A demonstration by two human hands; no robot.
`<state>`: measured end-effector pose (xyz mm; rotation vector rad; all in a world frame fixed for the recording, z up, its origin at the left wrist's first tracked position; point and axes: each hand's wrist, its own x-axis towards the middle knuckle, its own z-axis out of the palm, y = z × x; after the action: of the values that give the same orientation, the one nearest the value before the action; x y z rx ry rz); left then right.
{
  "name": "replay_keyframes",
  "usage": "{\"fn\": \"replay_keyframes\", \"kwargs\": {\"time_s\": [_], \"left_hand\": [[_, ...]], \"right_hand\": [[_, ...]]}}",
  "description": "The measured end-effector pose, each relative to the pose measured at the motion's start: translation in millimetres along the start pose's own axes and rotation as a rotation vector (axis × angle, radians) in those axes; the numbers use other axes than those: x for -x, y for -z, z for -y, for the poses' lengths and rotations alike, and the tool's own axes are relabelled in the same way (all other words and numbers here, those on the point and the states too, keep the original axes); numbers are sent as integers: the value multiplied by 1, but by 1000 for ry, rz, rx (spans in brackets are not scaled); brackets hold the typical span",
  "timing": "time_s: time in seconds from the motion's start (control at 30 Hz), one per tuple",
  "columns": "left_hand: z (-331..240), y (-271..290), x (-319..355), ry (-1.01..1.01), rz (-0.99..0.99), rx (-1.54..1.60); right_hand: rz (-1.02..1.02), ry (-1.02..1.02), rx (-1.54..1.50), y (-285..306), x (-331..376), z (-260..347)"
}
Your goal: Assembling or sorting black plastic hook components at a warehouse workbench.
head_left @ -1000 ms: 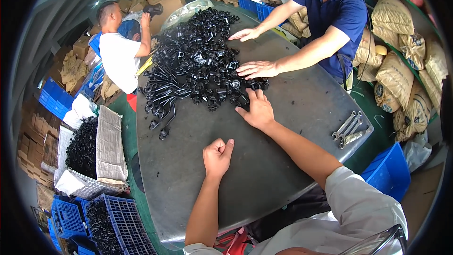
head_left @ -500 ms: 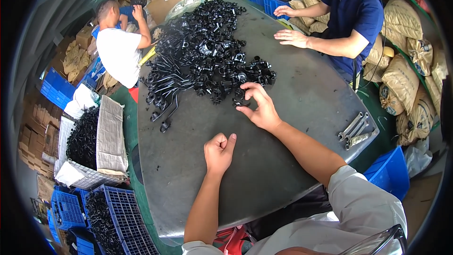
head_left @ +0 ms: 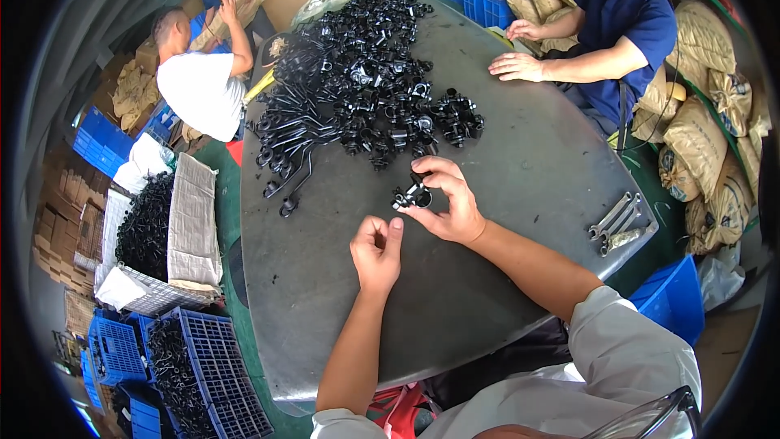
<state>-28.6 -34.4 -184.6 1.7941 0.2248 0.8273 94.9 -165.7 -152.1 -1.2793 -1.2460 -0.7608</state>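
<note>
My right hand (head_left: 445,203) holds a small black metal clamp part (head_left: 412,196) just above the grey metal table (head_left: 520,171), near the front edge of a big pile of black clamp parts (head_left: 366,89). Just below and left of it, my left hand (head_left: 376,252) is curled into a loose fist with nothing visible in it. Long black hooked rods (head_left: 284,146) lie along the left side of the pile.
A person in a blue shirt (head_left: 626,28) sits at the far right with both hands on the table. Another person in white (head_left: 199,85) sits at the far left. Wrenches (head_left: 617,219) lie near the right edge. Blue crates (head_left: 203,366) of black parts stand on the floor at left.
My right hand picked a black clamp part from the pile's edge and drew it toward me. The person in blue pulled both hands back from the pile. My left hand stayed put.
</note>
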Motion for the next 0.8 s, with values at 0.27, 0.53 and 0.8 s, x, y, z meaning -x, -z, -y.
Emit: {"fn": "replay_keyframes", "kwargs": {"time_s": [0.27,0.53,0.8], "left_hand": [[-8,3,3,-69,127,310],[-1,0,0,-185,94,188],[-9,-4,0,-265,57,70]], "right_hand": [[82,19,-61,-4,7,8],[150,26,-80,-7,4,1],[223,-195,-84,-6,13,-1]]}}
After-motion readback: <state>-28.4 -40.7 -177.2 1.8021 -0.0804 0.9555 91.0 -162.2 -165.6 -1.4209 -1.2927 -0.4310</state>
